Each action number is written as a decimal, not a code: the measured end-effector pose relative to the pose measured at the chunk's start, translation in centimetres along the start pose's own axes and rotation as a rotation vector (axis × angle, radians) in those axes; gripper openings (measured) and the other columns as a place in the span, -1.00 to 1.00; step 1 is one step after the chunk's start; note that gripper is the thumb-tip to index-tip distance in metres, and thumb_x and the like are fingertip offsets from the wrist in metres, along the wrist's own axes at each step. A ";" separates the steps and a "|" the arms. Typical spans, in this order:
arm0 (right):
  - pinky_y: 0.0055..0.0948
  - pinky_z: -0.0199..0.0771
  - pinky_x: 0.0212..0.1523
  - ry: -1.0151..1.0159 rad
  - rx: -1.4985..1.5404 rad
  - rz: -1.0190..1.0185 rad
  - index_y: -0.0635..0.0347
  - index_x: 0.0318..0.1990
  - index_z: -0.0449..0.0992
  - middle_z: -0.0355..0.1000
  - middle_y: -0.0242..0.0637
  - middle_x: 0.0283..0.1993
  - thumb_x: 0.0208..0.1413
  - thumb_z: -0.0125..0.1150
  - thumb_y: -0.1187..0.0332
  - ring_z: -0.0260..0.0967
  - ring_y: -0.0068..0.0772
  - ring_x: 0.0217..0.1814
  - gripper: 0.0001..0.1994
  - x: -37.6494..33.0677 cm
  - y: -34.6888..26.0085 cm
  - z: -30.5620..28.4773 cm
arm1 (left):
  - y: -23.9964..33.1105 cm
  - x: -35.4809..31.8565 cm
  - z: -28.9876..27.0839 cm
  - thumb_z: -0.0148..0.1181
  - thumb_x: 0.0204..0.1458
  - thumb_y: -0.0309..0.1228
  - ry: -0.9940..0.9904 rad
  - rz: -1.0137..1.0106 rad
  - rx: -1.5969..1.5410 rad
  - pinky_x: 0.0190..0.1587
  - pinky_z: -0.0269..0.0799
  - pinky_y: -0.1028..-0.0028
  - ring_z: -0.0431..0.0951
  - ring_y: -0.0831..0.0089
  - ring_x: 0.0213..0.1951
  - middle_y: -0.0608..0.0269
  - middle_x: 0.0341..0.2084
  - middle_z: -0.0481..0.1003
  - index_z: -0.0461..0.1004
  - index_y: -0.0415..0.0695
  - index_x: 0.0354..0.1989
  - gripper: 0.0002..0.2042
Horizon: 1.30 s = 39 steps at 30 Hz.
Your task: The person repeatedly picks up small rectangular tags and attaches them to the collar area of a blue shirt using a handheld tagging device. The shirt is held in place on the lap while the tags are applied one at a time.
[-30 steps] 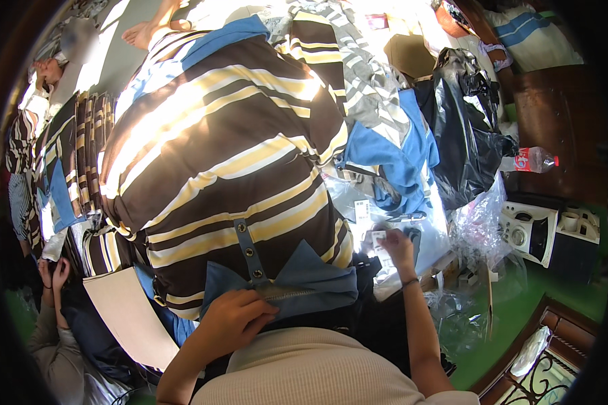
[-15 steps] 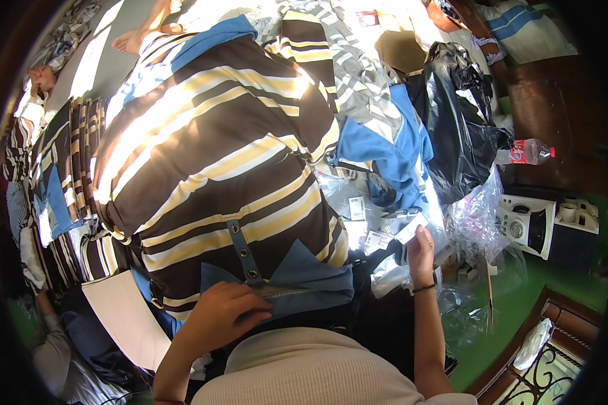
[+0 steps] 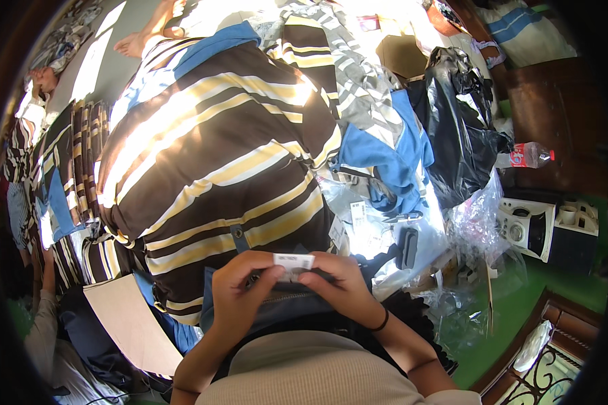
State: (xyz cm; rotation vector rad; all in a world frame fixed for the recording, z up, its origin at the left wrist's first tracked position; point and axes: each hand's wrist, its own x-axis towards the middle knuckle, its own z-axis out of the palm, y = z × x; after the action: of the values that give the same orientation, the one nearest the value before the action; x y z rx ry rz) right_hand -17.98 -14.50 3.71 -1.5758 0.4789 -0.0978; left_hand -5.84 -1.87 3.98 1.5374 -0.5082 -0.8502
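Together, left fingers [image 3: 271, 274] and right fingers [image 3: 312, 279] pinch a white tag [image 3: 294, 260] between them.

A sunlit, cluttered garment workroom is suggested by a striped shirt [image 3: 213, 185] spread wide, folded garments [image 3: 88, 158] stacked at left, crumpled clear plastic [image 3: 478, 219] at right and 1 cardboard sheet [image 3: 132, 324].

A black plastic bag [image 3: 452, 152] lies beside a red-capped bottle [image 3: 534, 155], near crumpled clear plastic [image 3: 476, 226] and a white-fronted appliance [image 3: 517, 229]; a tan cardboard sheet [image 3: 130, 320] lies lower left.
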 end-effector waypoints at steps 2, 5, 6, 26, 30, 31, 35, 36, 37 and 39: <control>-0.48 0.31 -0.23 0.092 -0.217 -0.130 0.19 -0.20 0.45 0.39 -0.26 -0.25 -0.10 0.22 0.44 0.34 -0.32 -0.24 -0.76 0.6 0.6 0.1 | -0.8 -0.1 -0.7 0.10 -0.02 -0.54 0.161 -0.226 -0.137 -0.29 0.33 0.62 0.44 0.58 -0.43 0.26 -0.43 0.46 0.41 -0.23 -0.40 -0.95; -0.40 0.29 -0.10 0.167 -0.611 -0.161 0.15 -0.17 0.43 0.35 -0.24 -0.12 -0.15 0.24 0.44 0.28 -0.22 -0.06 -0.69 0.8 2.3 -0.7 | -2.2 0.5 -2.0 -0.02 0.08 -0.45 0.337 -0.232 -0.359 -0.30 0.40 0.58 0.46 0.60 -0.42 0.27 -0.45 0.45 0.32 -0.19 -0.40 -0.92; -0.38 0.27 -0.08 0.187 -0.762 -0.140 0.15 -0.16 0.42 0.34 -0.24 -0.09 -0.16 0.24 0.44 0.25 -0.19 -0.01 -0.68 0.7 2.8 -1.3 | -2.6 0.7 -2.5 -0.04 0.09 -0.44 0.391 -0.228 -0.406 -0.30 0.42 0.56 0.47 0.58 -0.41 0.25 -0.45 0.45 0.30 -0.18 -0.39 -0.91; -0.42 0.33 -0.29 0.080 -0.914 -0.336 0.17 -0.38 0.44 0.38 -0.36 -0.34 -0.19 0.17 0.50 0.35 -0.34 -0.32 -0.86 2.1 2.2 -1.3 | -4.4 1.7 -1.8 0.26 -0.28 -0.54 0.044 0.461 0.860 -0.03 0.20 0.29 0.34 0.21 -0.14 0.21 -0.29 0.41 0.38 -0.18 -0.24 -0.65; -0.41 0.34 -0.33 0.126 -0.834 -0.286 0.19 -0.39 0.44 0.38 -0.30 -0.38 -0.18 0.17 0.52 0.36 -0.29 -0.36 -0.87 2.7 2.1 -0.9 | -4.9 2.5 -1.0 0.23 -0.26 -0.55 -0.060 0.492 0.746 -0.19 0.29 0.35 0.39 0.27 -0.28 0.27 -0.39 0.43 0.43 -0.15 -0.41 -0.82; -0.40 0.34 -0.34 0.158 -0.774 -0.247 0.21 -0.39 0.43 0.38 -0.28 -0.39 -0.17 0.16 0.53 0.36 -0.27 -0.37 -0.88 2.8 2.0 -0.9 | -5.2 2.8 -1.0 0.22 -0.25 -0.56 -0.082 0.487 0.732 -0.23 0.31 0.37 0.40 0.27 -0.31 0.26 -0.41 0.42 0.42 -0.16 -0.42 -0.83; -0.37 0.35 -0.39 0.320 -0.543 -0.072 0.29 -0.39 0.40 0.37 -0.18 -0.42 -0.11 0.14 0.56 0.37 -0.16 -0.42 -0.90 3.5 1.8 -1.4 | -5.9 3.2 -0.9 0.17 -0.20 -0.58 -0.088 0.427 0.664 -0.30 0.34 0.40 0.41 0.27 -0.38 0.24 -0.45 0.40 0.40 -0.16 -0.43 -0.87; -0.37 0.36 -0.39 0.304 -0.557 -0.050 0.30 -0.38 0.40 0.37 -0.17 -0.41 -0.10 0.14 0.56 0.37 -0.15 -0.42 -0.91 3.7 1.8 -1.6 | -6.0 3.2 -0.8 0.17 -0.20 -0.58 -0.090 0.422 0.683 -0.30 0.34 0.40 0.41 0.26 -0.38 0.23 -0.46 0.40 0.40 -0.16 -0.43 -0.87; -0.36 0.36 -0.40 0.291 -0.569 -0.021 0.31 -0.38 0.39 0.37 -0.16 -0.40 -0.09 0.13 0.56 0.37 -0.15 -0.42 -0.91 3.8 1.8 -1.8 | -6.0 3.2 -0.8 0.17 -0.20 -0.58 -0.086 0.418 0.695 -0.31 0.34 0.40 0.41 0.26 -0.38 0.23 -0.46 0.40 0.39 -0.16 -0.43 -0.87; -0.37 0.36 -0.39 0.271 -0.581 0.006 0.31 -0.37 0.39 0.38 -0.14 -0.40 -0.08 0.12 0.56 0.38 -0.14 -0.41 -0.91 4.1 1.8 -2.0 | -6.0 3.2 -0.6 0.16 -0.19 -0.58 -0.071 0.410 0.708 -0.31 0.34 0.39 0.41 0.26 -0.38 0.23 -0.47 0.39 0.39 -0.16 -0.43 -0.86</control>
State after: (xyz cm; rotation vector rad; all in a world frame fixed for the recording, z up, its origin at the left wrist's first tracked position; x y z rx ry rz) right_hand -15.43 -17.80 1.19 -2.1427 0.7713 -0.1803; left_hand -4.26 -2.91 -2.55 1.9363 -1.2230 -0.4135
